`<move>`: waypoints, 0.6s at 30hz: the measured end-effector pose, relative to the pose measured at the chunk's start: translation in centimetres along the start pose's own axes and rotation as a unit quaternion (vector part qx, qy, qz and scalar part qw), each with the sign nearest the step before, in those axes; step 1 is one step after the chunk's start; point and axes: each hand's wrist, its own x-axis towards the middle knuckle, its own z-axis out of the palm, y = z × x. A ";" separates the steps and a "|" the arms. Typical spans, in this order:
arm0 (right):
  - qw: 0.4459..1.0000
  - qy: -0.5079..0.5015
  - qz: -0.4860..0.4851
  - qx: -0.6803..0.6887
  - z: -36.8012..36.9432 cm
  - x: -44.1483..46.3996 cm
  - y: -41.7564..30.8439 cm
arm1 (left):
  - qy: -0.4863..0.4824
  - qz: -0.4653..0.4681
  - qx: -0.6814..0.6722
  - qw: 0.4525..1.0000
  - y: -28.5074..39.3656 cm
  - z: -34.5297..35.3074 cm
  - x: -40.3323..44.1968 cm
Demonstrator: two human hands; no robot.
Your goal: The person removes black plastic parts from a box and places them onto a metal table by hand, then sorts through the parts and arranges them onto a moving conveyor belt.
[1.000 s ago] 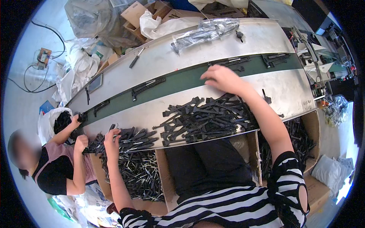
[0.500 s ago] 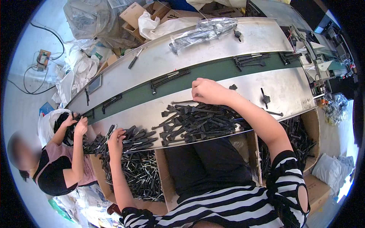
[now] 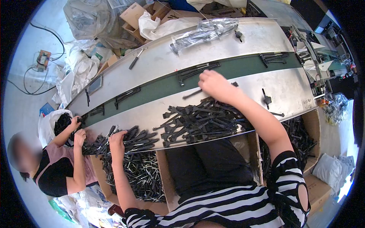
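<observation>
My right hand is closed around a thin black brush-like piece at the near edge of the green conveyor belt. One end of the piece sticks out left of my fingers. Below the hand lies a heap of black brush-like pieces with flared, bristly ends. On the left, my left hand has its fingertips pinched together at a pile of black handles with metal shafts; what they grip is hidden. Small groups of black pieces ride on the belt.
Cardboard boxes of metal-shafted handles and black pieces stand below the metal table. A co-worker works at the left end. A plastic-wrapped bundle and a screwdriver-like tool lie on the far metal strip.
The groups on the belt have shifted right. My right hand has moved up and slightly right, drawing the black piece off the heap. My left fingers have closed together over the handles.
</observation>
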 end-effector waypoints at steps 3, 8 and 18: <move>0.996 -0.041 0.068 -0.033 -0.1 -0.6 2.9 | 0.006 -0.006 -0.012 1.000 -0.3 0.4 -0.2; 0.981 -0.031 0.163 -0.104 0.8 -2.4 6.4 | 0.015 -0.028 -0.024 0.999 0.6 0.4 -0.5; 0.923 -0.201 0.278 0.175 -4.4 -3.1 7.8 | 0.038 -0.076 -0.031 0.996 3.1 0.0 -3.4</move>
